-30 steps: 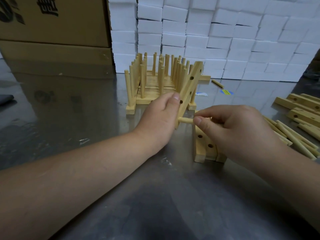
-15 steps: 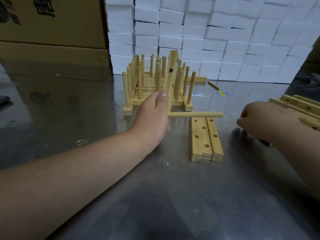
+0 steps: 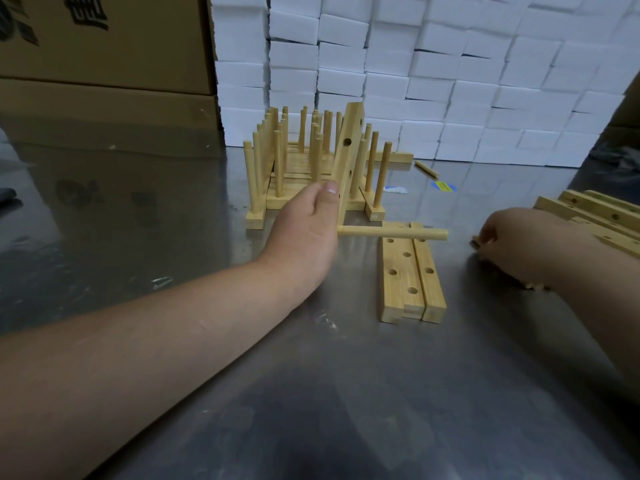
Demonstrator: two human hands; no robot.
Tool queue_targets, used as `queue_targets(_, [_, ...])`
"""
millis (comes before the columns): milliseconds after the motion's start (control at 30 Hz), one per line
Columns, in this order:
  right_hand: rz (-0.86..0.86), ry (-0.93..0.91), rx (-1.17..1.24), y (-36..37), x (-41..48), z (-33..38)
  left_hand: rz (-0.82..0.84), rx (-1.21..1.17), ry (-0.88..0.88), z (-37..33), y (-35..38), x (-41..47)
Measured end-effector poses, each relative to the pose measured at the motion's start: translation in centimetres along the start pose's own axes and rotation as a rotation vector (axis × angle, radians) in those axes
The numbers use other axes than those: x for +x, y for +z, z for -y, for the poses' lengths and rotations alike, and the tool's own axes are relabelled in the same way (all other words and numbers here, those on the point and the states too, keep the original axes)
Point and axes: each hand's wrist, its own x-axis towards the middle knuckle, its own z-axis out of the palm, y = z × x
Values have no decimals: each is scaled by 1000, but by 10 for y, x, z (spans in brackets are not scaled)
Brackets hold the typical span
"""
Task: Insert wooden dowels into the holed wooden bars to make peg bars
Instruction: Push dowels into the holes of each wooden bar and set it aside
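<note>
**One dowel seated in the upright bar**

I'm watching the left hand (image 3: 311,220) gripping the smooth, pale holed bar (image 3: 351,147) upright on the shiny steel table (image 3: 207,341). One round dowel (image 3: 391,233) is jutting sideways from the bar's foot. The right hand (image 3: 512,244), off that dowel since a second ago, is curling round a loose dowel (image 3: 475,242). Two spare bars (image 3: 401,271) are lying flat nearby.

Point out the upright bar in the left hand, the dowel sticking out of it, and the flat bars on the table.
upright bar (image 3: 352,124): head view, upper face above the top hole.
dowel (image 3: 393,233): head view, mid-shaft.
flat bars (image 3: 395,296): head view, left bar's top face.
</note>
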Motion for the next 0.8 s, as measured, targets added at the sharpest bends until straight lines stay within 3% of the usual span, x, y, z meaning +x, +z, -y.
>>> queue_targets(367, [53, -280, 101, -4, -20, 20, 8, -9, -39, 2, 0, 1])
queue_targets(567, [-314, -366, 408, -9, -23, 19, 9, -28, -50, -2, 1, -1])
queue_targets(800, [-349, -580, 799, -19, -46, 31, 45, -99, -71, -3, 0, 0])
